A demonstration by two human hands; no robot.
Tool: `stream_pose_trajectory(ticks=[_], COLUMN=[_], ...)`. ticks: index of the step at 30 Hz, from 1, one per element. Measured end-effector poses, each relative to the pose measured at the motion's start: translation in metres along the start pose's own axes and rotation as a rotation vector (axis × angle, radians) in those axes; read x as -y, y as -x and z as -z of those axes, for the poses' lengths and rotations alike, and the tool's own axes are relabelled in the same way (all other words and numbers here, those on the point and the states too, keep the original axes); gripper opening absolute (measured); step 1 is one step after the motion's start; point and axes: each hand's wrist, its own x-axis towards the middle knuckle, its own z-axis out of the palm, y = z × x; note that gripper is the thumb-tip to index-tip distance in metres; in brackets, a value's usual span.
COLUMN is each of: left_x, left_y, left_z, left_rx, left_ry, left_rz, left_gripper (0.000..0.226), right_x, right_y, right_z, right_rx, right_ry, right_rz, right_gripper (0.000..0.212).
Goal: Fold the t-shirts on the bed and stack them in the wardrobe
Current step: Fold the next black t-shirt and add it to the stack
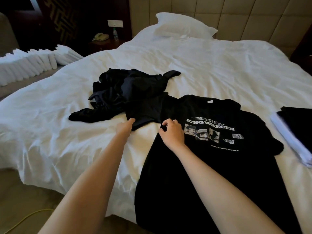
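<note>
A black t-shirt point(219, 174) with white print and small photos lies spread flat on the white bed point(202, 65), its hem hanging over the near edge. My left hand point(125, 126) pinches the edge of its left sleeve. My right hand point(170, 132) pinches the cloth where that sleeve meets the body. Behind the sleeve lies a crumpled heap of black t-shirts point(128, 92). At the right edge sit folded garments point(293, 130), black on white.
A white pillow point(182, 26) lies at the padded headboard. Rows of folded white towels point(32, 63) sit on a surface left of the bed. A dark nightstand point(104, 43) holds a phone and a water bottle. A yellow cord point(25, 220) runs across the floor.
</note>
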Motion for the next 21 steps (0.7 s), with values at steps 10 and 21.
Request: stream_pose_trajectory(ticks=[10,21], left_x=[-0.040,-0.059], left_y=[-0.064,-0.085], left_z=[-0.034,-0.002], left_rx=[-0.055,-0.231], left_ry=[-0.218,-0.519], left_rz=[-0.128,-0.385], left_gripper=[0.050,0.038], right_x=[0.010,0.027], right_y=[-0.057,-0.062], right_z=[-0.036,-0.064], right_rx=[0.039,0.178], right_ry=[0.184,0.249], right_rz=[-0.077,0.202], right_gripper=[0.050,0.062])
